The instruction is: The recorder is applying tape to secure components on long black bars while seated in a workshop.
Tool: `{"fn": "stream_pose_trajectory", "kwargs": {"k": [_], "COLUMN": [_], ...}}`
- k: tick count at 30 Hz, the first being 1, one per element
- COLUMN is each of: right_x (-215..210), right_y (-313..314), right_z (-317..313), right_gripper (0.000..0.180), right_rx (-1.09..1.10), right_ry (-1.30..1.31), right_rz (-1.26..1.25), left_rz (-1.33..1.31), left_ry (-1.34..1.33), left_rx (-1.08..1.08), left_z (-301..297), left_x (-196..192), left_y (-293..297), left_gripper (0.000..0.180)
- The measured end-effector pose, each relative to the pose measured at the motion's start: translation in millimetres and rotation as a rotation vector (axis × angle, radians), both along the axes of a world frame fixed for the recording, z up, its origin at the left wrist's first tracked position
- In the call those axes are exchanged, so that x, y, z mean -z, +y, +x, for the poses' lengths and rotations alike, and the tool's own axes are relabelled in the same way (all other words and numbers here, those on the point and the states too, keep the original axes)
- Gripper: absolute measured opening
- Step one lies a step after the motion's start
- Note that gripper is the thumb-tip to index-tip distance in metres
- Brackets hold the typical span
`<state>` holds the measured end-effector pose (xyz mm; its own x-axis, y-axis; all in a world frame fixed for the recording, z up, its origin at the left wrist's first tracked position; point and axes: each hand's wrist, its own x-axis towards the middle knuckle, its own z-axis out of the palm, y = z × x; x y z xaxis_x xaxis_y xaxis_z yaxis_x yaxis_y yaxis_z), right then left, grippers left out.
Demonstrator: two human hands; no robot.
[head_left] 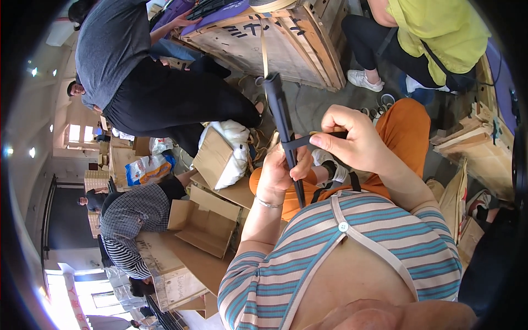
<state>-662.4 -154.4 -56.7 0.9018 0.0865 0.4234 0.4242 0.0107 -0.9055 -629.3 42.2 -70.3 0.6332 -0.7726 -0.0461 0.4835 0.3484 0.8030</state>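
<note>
In my left hand is a long, slim black bar, held upright and tilted slightly, with my fingers wrapped round its lower part. A thin black strip runs from the bar toward my right hand. My right thumb and fingers pinch that strip, and its free end pokes out past the thumb. Whether the strip is tape or a strap I cannot tell. Both hands are raised in front of my chest, above my orange trousers.
A large wooden crate stands ahead, with a roll of pale strapping on top. Open cardboard boxes lie at left beside a white padded bundle. People work close by: one in grey, one in yellow-green, one in checks.
</note>
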Motion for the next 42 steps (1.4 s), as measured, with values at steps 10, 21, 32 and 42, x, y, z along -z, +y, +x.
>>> {"fn": "stream_pose_trajectory", "kwargs": {"k": [10, 21, 32, 42], "right_x": [0.8, 0.5, 2.6, 9.3], "right_y": [14.8, 14.6, 30.8, 37.8], "right_z": [4.8, 18.8, 18.6, 27.3], "right_gripper": [0.027, 0.019, 0.018, 0.023], "right_rx": [0.083, 0.184, 0.222, 0.27], "right_ry": [0.025, -0.031, -0.019, 0.215], "right_rz": [0.082, -0.302, -0.335, -0.277], "left_rz": [-0.043, 0.403, 0.445, 0.584], "left_ry": [-0.059, -0.378, -0.453, -0.514], "left_rx": [-0.118, -0.579, -0.689, -0.778], "left_z": [-0.9, -9.7, -13.6, -10.9], "left_x": [8.3, 4.6, 13.9, 23.7], "left_y": [-9.6, -21.2, -20.4, -27.1], "left_gripper": [0.053, 0.041, 0.03, 0.032]}}
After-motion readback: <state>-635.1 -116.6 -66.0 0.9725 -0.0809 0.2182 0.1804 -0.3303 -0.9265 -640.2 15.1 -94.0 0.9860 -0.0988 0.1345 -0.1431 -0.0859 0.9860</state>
